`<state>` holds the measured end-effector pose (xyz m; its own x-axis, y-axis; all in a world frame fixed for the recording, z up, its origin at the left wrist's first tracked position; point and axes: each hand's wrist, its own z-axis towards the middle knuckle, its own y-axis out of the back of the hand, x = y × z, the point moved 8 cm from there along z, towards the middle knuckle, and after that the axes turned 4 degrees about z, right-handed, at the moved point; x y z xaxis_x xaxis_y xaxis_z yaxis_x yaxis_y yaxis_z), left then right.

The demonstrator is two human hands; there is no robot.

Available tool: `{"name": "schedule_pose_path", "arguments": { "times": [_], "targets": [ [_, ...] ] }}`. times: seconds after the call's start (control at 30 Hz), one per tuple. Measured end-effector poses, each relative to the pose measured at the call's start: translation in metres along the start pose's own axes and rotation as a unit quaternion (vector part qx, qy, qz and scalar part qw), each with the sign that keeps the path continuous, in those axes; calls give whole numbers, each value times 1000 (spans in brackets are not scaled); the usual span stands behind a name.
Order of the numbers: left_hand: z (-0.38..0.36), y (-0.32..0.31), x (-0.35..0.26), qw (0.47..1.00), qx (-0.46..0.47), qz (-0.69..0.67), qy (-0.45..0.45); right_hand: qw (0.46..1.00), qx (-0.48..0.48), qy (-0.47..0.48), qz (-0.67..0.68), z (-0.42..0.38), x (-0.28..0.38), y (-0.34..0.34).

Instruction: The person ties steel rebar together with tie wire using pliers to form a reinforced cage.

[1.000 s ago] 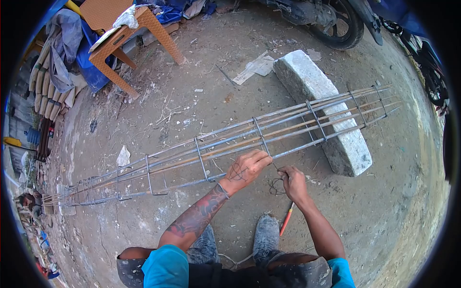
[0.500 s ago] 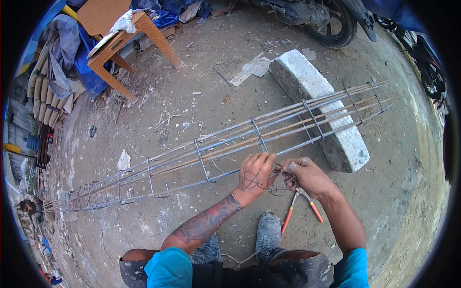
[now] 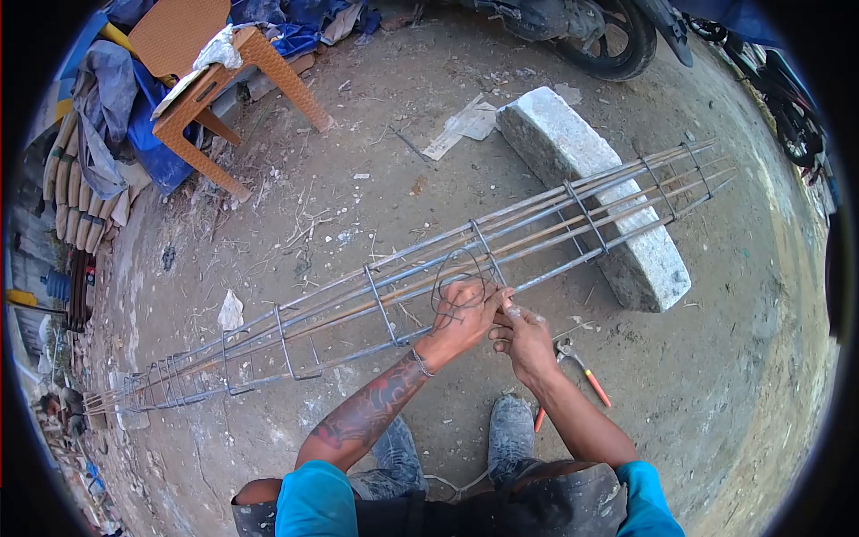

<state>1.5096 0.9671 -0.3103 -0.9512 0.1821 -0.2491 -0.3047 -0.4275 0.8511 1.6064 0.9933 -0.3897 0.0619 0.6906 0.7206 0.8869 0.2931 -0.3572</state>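
A long steel rebar cage [image 3: 386, 309] runs slantwise over the ground, its right part resting on a pale stone block [image 3: 573, 143]. At the cage's near lower bar my left hand [image 3: 463, 318] is closed on a loop of thin wire [image 3: 440, 279], which lies over its back. Close against it, my right hand [image 3: 526, 340] pinches at the same bar beside a stirrup; what its fingertips hold is too small to make out. Pincers [image 3: 586, 374] with red-orange handles lie on the ground below my right hand, partly behind the forearm.
An orange-brown plastic chair [image 3: 201, 85] stands at the upper left near blue tarps and stacked bundles [image 3: 76, 192]. A motorcycle wheel [image 3: 608, 40] is at the top right. My boots [image 3: 512, 434] stand below the cage.
Both hands have moved slightly up, onto the cage's near bar. The wire loop now lies over my left hand instead of hanging below it. My right forearm has swung left across the pincers.
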Motion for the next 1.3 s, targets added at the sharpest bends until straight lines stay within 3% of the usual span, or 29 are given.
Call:
{"name": "schedule_pose_path", "arguments": {
  "times": [0.07, 0.3, 0.37, 0.5, 0.7, 0.8, 0.87, 1.0, 1.07, 1.1, 1.17, 1.2, 1.27, 1.3],
  "targets": [
    [-4, -19, 20, 967, 84, -183, 159, 998, 5, -6, 55, 3, -6, 7],
    [-14, -19, 21, 957, 57, -232, 167, 999, 20, 25, 16, 10, -2, 18],
    [-15, -12, 17, 956, 1, -266, 122, 992, 70, 12, 100, 14, -6, 17],
    [-23, -10, 11, 965, -8, -255, 67, 983, 48, -30, 175, 12, -3, 19],
    [-28, -8, 4, 985, -2, -171, 14, 999, 4, 22, 30, 22, -1, 25],
    [-27, -3, 2, 989, 42, -139, 1, 999, 5, 35, 19, 22, 3, 26],
    [-24, -5, 0, 991, 120, -34, -54, 999, 11, 41, -7, 22, 7, 25],
    [-21, 9, 12, 986, 145, -21, -83, 997, 28, 61, -44, 23, 11, 25],
    [-20, 21, 36, 983, 82, -147, 72, 986, 6, 101, -135, 22, 19, 25],
    [-20, 23, 31, 983, 83, -146, 73, 986, 7, 101, -135, 22, 20, 25],
    [-28, 1, 22, 896, 249, -280, 239, 965, 2, 146, -217, 21, 30, 23],
    [-31, -4, 17, 894, 251, -281, 242, 965, 2, 143, -218, 21, 30, 25],
    [-46, -31, 7, 794, 298, -428, 313, 938, 7, 182, -296, 22, 38, 23],
    [-48, -33, 3, 747, 202, -529, 347, 938, 10, 182, -296, 23, 42, 23]
  ]
}}
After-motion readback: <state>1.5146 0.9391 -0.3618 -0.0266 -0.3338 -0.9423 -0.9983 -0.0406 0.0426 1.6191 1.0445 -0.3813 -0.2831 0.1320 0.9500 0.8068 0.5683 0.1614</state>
